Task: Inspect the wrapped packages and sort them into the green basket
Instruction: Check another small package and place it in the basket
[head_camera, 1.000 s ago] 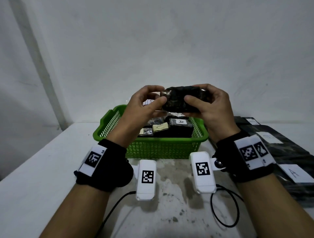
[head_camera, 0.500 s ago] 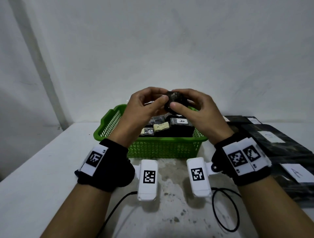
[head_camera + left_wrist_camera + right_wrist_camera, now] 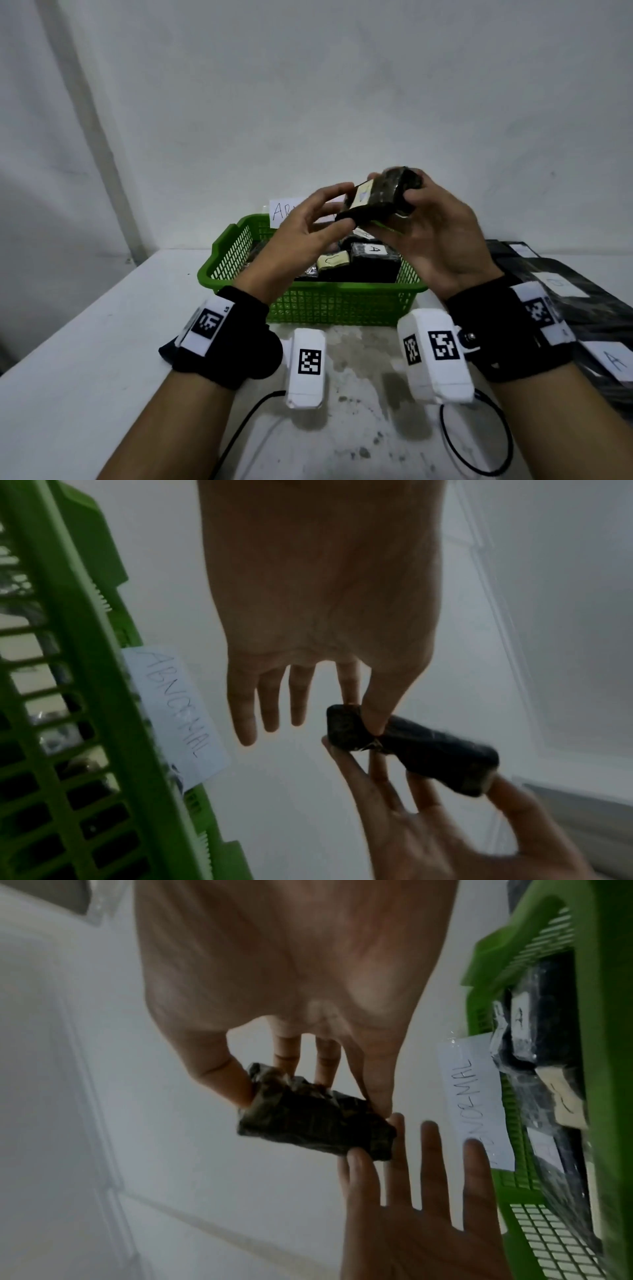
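A small black wrapped package (image 3: pixel 383 195) is held tilted in the air above the green basket (image 3: pixel 308 286), its yellowish label (image 3: pixel 363 196) facing me. My left hand (image 3: pixel 342 207) pinches its left end between thumb and forefinger, the other fingers straight (image 3: pixel 270 710). My right hand (image 3: pixel 411 202) grips the right end, thumb in front and fingers behind. The right wrist view shows the package (image 3: pixel 308 1123) in that grip. Inside the basket lie several black packages, one labelled A (image 3: pixel 373 249) and one C (image 3: pixel 332 262).
A paper sign reading ABNORMAL (image 3: pixel 284 210) stands at the basket's back rim. Large flat black packages with white labels (image 3: pixel 582 291) are stacked on the table's right side. Two white tagged devices (image 3: pixel 305 366) (image 3: pixel 435 356) with cables lie in front of the basket.
Both hands have turned the package: first broadside, then end-on, now tilted with its yellowish label toward me. Neither hand let go.
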